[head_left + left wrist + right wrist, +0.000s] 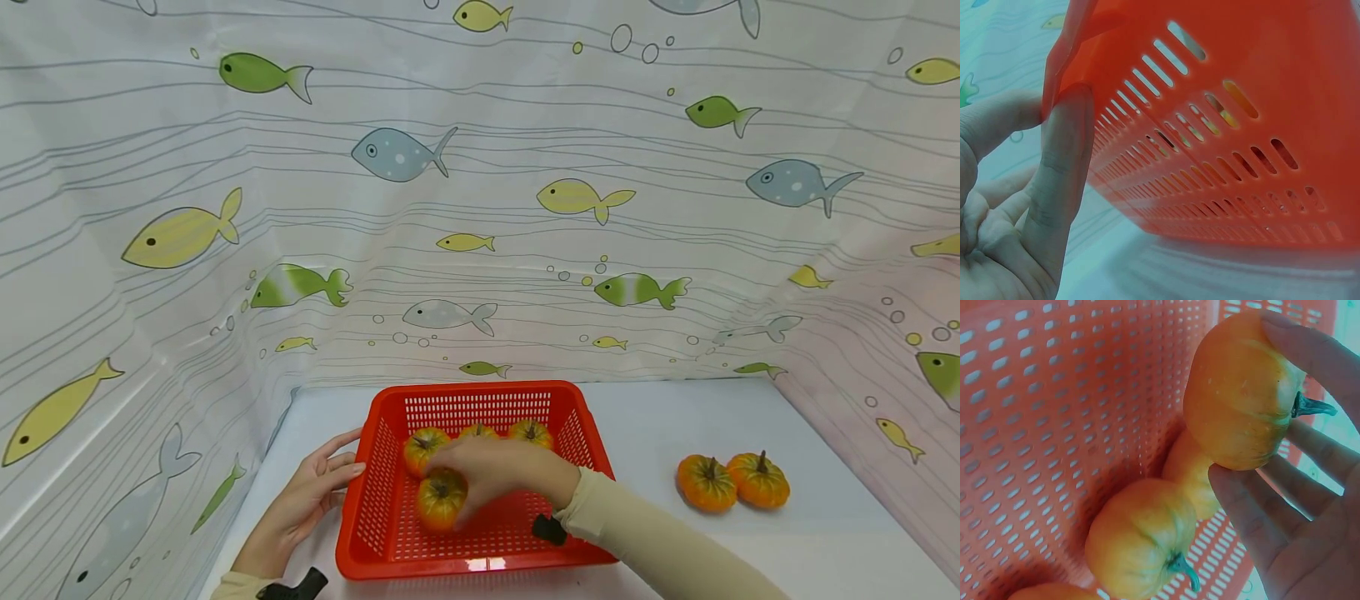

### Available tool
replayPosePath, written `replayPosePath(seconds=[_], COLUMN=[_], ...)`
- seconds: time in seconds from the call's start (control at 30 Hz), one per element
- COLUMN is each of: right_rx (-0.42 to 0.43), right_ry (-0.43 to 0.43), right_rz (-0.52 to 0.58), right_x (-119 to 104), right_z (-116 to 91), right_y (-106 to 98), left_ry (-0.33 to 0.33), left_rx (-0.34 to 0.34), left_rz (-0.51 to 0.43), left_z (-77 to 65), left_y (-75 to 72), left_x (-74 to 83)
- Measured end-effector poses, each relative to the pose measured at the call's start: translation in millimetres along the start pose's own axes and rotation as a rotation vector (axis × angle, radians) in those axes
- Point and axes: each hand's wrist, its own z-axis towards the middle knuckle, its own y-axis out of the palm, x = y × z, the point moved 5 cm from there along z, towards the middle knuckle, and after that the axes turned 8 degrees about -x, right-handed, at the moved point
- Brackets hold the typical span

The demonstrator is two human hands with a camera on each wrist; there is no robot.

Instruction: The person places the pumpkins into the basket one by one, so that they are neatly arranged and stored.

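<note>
A red perforated plastic basket (420, 569) stands on the table, with several small orange pumpkins in it. My left hand (309, 493) pinches the basket's left rim (1067, 59) between thumb and fingers. Inside the basket, my right hand (498, 471) grips a pumpkin (438, 502), fingers and thumb spread around its sides. In the right wrist view the stem of this held pumpkin (1241, 394) points toward the palm, and another pumpkin (1141, 540) lies below it. Along the back of the basket sit a left pumpkin (424, 446), a partly hidden middle one and a right pumpkin (531, 432).
Two more pumpkins lie side by side on the white table (660, 550), right of the basket: a left pumpkin (707, 483) and a right pumpkin (759, 482). A fish-patterned curtain (525, 258) hangs behind the table and along both sides.
</note>
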Motion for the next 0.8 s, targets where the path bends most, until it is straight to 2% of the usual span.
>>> replayPosePath(seconds=[0.17,0.43,0.8], right_rx=[-0.036,-0.076,-0.106], right_ry=[-0.026,-0.028,-0.017], right_rz=[-0.003,-0.075,-0.089], right_x=[-6,-13,-18], right_z=[10,24,30], right_y=[4,14,17], left_ry=[0.011,0.024,0.021], left_rx=[-0.012,-0.024,-0.02], left_rz=[-0.008,-0.012,-0.016], left_z=[-0.3,-0.2,0.0], left_y=[-0.5,-2.6,-2.7], left_x=[-0.4,-2.8,-2.3])
